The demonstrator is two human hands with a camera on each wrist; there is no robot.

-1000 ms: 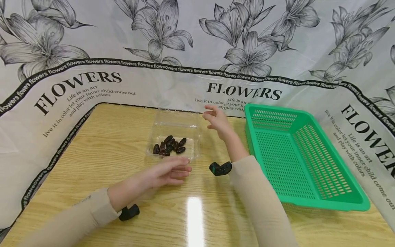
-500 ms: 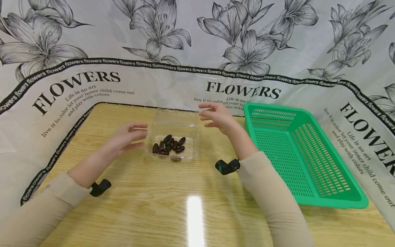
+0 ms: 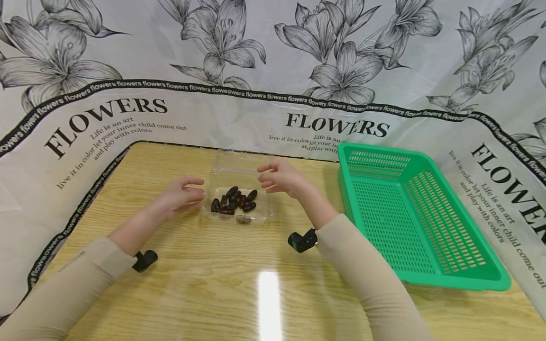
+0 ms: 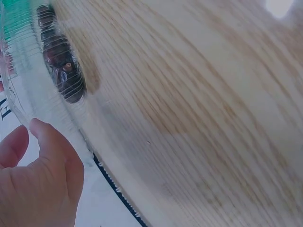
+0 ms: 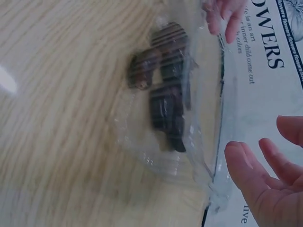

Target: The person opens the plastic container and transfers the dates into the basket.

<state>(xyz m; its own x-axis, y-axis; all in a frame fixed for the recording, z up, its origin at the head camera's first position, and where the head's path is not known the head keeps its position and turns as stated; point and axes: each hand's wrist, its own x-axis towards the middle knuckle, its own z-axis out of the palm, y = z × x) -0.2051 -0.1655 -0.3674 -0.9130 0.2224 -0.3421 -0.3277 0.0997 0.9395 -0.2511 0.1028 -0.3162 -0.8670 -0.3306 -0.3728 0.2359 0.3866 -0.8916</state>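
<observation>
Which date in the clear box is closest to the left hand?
The leftmost date in the head view; all the others lie farther right, away from the left hand.

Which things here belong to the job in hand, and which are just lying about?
Likely in the job:
left hand, near the box
right hand, near the box
clear plastic box
dark oval pieces in it

Apparently just about:
green basket, untouched
printed cloth behind
</observation>
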